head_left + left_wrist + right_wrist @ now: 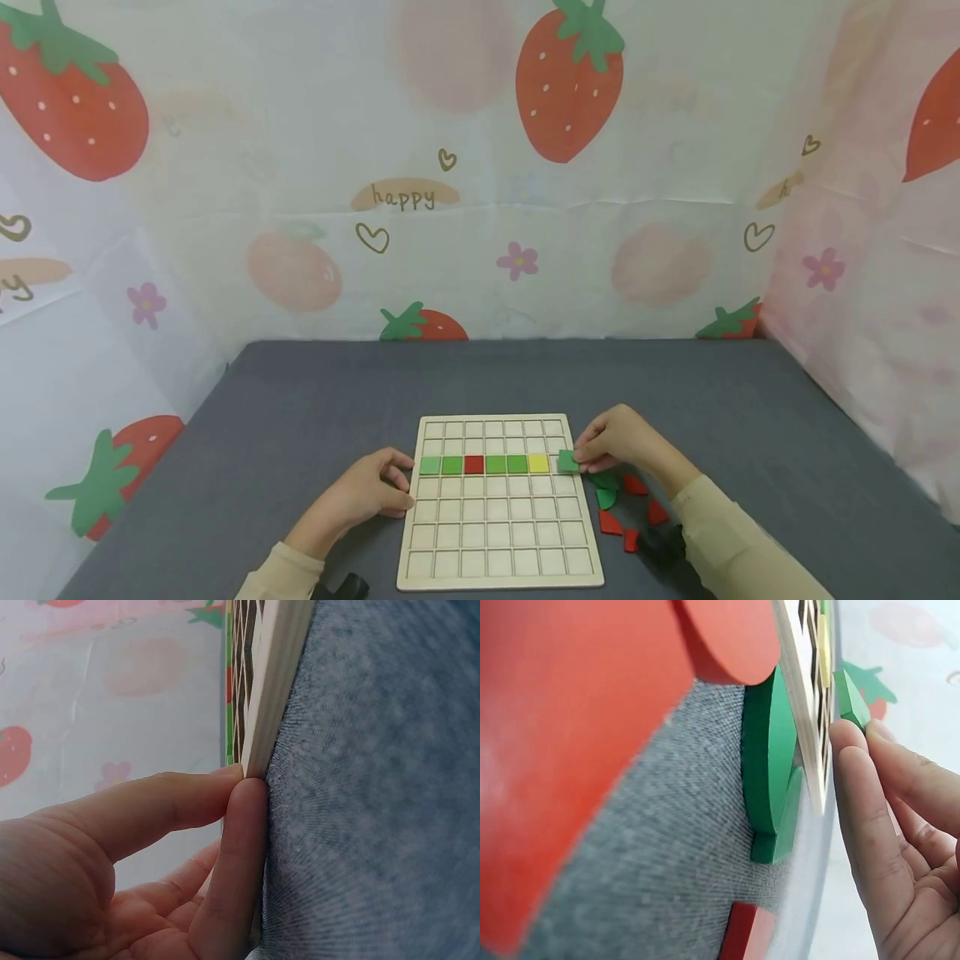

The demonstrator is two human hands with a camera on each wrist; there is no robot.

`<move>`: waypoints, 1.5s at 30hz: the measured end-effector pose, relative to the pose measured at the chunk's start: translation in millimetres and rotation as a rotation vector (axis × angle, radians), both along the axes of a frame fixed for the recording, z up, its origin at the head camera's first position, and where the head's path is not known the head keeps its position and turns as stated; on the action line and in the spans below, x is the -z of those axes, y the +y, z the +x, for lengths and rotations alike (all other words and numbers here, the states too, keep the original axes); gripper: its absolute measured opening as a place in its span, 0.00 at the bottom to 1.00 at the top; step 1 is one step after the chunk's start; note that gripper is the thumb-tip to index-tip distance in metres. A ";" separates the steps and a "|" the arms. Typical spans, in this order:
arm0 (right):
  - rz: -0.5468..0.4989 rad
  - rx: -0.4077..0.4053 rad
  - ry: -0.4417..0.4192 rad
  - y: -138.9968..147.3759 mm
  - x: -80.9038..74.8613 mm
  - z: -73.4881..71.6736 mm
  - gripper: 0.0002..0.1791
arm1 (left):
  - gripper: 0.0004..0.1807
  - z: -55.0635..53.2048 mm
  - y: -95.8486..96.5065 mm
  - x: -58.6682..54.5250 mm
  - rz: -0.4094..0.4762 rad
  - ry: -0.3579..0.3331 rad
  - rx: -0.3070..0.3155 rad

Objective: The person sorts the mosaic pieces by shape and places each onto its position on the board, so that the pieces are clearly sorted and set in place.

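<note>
A wooden grid board (501,533) lies on the dark grey tablecloth. Along its third row from the far side sit a light green tile (430,465), a red tile (474,465), a yellow tile (538,463) and several green ones. My right hand (618,437) pinches a green square tile (567,462) between thumb and finger; in the head view it overlaps the row's right-end cell. On the opposite side, my left hand (363,483) rests its fingertips against the board's left edge. The left wrist view has the thumb and a finger (232,862) right at that edge.
To the right of the board lie loose red pieces (611,522) and green pieces (606,497), close below my right wrist. Red pieces fill much of the right wrist view. A strawberry-print curtain (480,275) stands behind the table.
</note>
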State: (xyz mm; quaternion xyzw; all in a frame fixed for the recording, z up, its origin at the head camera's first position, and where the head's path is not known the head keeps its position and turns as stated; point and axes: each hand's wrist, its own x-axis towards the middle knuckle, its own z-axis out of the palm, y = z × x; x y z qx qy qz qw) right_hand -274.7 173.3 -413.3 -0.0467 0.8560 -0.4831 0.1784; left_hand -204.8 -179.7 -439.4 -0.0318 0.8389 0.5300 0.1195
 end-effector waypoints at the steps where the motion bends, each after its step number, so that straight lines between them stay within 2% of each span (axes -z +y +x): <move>1: 0.002 0.001 -0.001 -1.3 0.0 -0.6 0.06 | 0.28 0.2 -0.2 0.1 0.001 0.000 0.002; 15: 0.039 0.009 -0.007 -12.0 -1.6 -4.1 0.04 | 0.28 1.5 0.9 -1.9 -0.004 -0.002 -0.016; 21: 0.051 0.004 -0.017 -14.9 -1.0 -6.1 0.03 | 0.28 1.8 0.1 -1.3 0.000 0.002 0.003; 27: 0.082 0.001 0.001 -18.0 -0.7 -6.7 0.02 | 0.28 2.0 -0.4 -1.5 0.003 0.002 0.010; 31: 0.104 0.015 0.006 -20.0 -1.1 -7.2 0.02 | 0.28 2.2 0.4 -2.6 -0.005 0.006 -0.005; 36: 0.106 -0.009 0.017 -20.9 -2.3 -5.6 0.03 | 0.27 2.6 0.8 -3.7 -0.013 0.005 -0.023; 45: 0.126 0.000 0.033 -18.6 -3.4 -3.8 0.03 | 0.28 3.4 0.6 -4.3 -0.004 0.006 -0.002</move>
